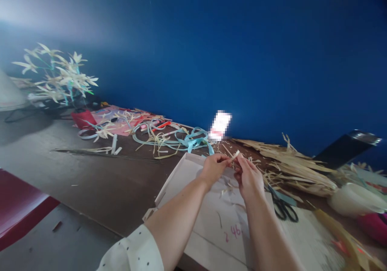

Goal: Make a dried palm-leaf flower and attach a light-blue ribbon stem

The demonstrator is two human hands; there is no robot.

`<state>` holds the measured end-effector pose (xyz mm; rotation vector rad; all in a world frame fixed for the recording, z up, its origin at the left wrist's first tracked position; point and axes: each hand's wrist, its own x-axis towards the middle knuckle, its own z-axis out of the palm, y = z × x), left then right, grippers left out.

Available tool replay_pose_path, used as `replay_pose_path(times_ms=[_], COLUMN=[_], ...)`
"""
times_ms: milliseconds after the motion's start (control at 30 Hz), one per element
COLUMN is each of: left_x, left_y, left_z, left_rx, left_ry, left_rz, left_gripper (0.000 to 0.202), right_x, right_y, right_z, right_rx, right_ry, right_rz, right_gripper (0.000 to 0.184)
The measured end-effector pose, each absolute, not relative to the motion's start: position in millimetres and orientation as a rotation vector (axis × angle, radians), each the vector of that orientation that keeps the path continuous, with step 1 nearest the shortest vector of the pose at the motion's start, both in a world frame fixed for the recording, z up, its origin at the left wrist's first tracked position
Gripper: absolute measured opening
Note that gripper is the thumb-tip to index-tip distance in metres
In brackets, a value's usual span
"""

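A short pale strip of dried leaf is stretched between my two hands above a shallow white cardboard box lid. The fingers of my left hand are closed around its lower end. At its upper end, my right hand pinches it between thumb and fingers. Small leaf scraps lie on the lid below, which has numbers handwritten in pink. To the right of my right forearm rest scissors with black handles. A thin stick runs behind the fingers; I cannot tell whether it is held.
Dried leaves are heaped at the right, near a dark flask and a white roll. Light-blue ribbon lies coiled behind the lid. Pale handmade flowers stand far left. A blue wall closes off the back.
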<state>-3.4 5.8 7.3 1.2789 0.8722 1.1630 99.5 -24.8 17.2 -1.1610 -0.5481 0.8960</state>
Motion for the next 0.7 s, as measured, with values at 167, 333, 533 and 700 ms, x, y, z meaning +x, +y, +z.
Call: replay_pose_path(times_ms=[167,333,533,700], left_x=[-3.3,-2.8,-1.2,-0.6], left_y=[4.9,5.5,6.9,8.3], left_z=[8.8,7.1,5.1,3.8], left_rx=[1.273,1.265,1.25,1.242], left_ry=[0.868,0.88,0.865,0.852], left_rz=[1.152,1.147,1.148,1.141], left_gripper=[0.02,0.019,0.018,0.02], right_x=[99.8,99.6,99.4,99.4], right_y=[-24.8,-24.6,-25.3,-25.6], right_z=[18.6,20.5,21.2,22.3], right_rx=[-1.168,-1.172,-1.173,-1.151], right_ry=[-0.571,-0.565,-0.538,-0.538], right_rz=[0.883,0.865,0.853,0.847], right_gripper=[0.039,0.038,0.039,0.036])
